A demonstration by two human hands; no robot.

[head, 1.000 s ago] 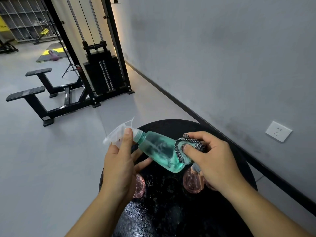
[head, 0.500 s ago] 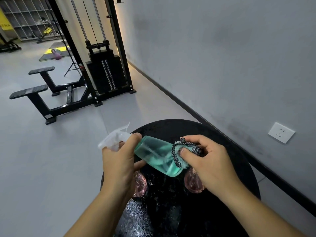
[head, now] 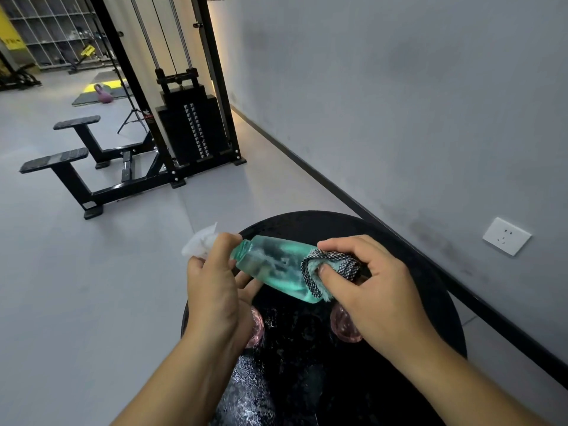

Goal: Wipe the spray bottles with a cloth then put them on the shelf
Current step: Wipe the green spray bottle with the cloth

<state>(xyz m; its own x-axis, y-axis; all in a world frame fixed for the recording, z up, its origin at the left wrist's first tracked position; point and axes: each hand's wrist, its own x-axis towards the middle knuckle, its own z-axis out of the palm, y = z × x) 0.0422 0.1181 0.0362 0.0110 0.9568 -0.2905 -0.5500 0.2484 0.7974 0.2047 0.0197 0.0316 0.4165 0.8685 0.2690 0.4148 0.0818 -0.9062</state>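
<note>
A clear green spray bottle (head: 273, 267) with a white trigger head lies nearly level in the air above a round black table (head: 430, 290). My left hand (head: 215, 290) grips it at the neck, just below the trigger. My right hand (head: 378, 290) presses a teal cloth (head: 325, 272) with a black-and-white woven edge against the bottle's base end. Two pink spray bottles stand on the table beneath my hands: one pink bottle (head: 256, 329) under the left hand, the other pink bottle (head: 342, 327) under the right, both partly hidden.
The table's glossy top is wet. A grey wall with a white socket (head: 506, 236) runs along the right. A black cable weight machine (head: 190, 124) and its footrests stand ahead on the grey floor. Shelving (head: 58, 29) stands far back left.
My left hand has slid from the trigger head down onto the bottle's neck. The bottle has tipped closer to level, and the cloth has shifted around its base end.
</note>
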